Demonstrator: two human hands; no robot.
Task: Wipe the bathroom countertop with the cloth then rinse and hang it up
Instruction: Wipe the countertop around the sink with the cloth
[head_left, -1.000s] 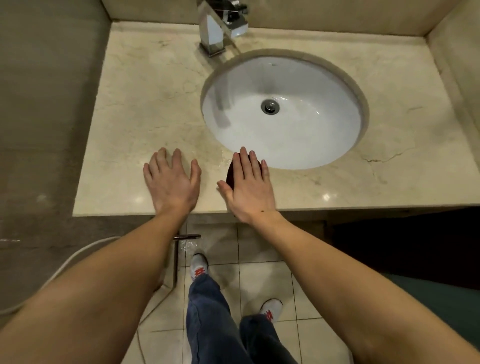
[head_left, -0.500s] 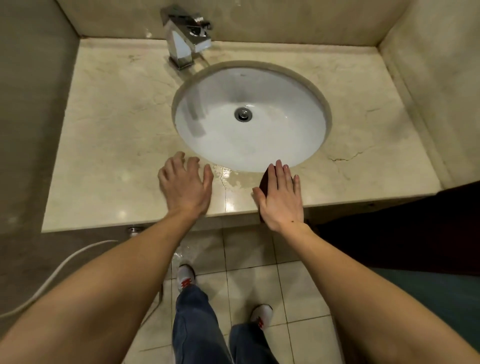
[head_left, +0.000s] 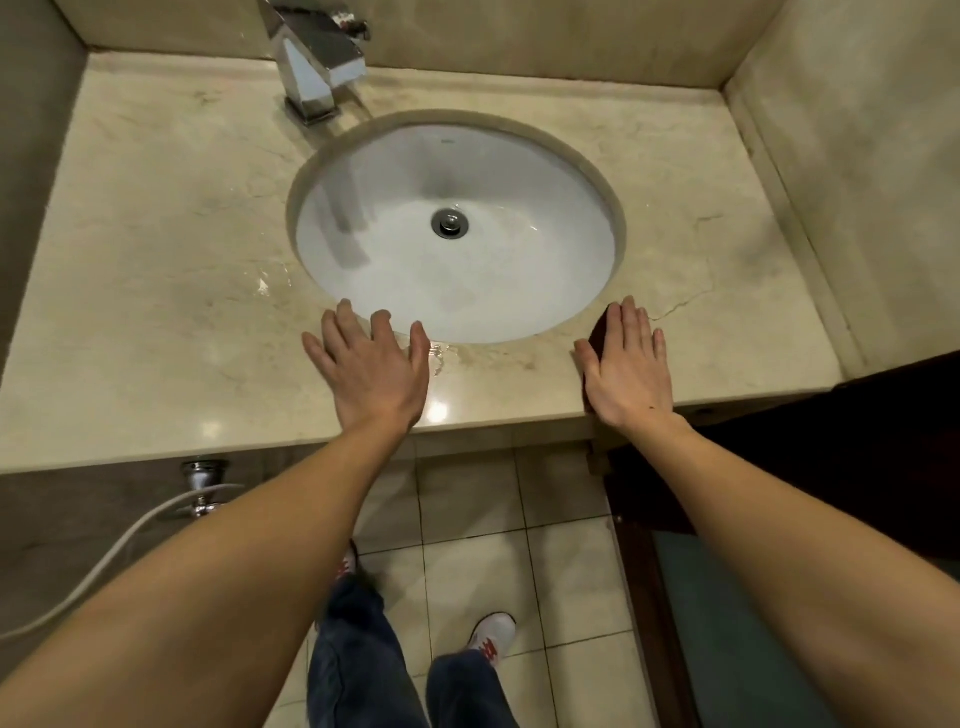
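Observation:
A beige marble countertop (head_left: 156, 270) surrounds a white oval sink (head_left: 467, 291). My right hand (head_left: 626, 364) lies flat on a dark maroon cloth (head_left: 597, 338), pressing it onto the counter's front strip to the right of the sink. Only the cloth's left edge shows beside my fingers. My left hand (head_left: 371, 369) rests flat with fingers spread on the front strip just before the sink, holding nothing. A chrome faucet (head_left: 317, 57) stands at the back left of the sink. Water glistens on the counter between my hands.
Walls close the counter in on the left, back and right. A hairline crack (head_left: 680, 306) runs in the marble right of the sink. Below are a chrome valve (head_left: 202, 486) with a white hose, floor tiles, my legs and shoes, and a dark cabinet (head_left: 831, 441).
My right hand has slid the cloth rightward along the front strip, from the middle of the sink's front to its right side. The left hand has stayed near the sink's front edge.

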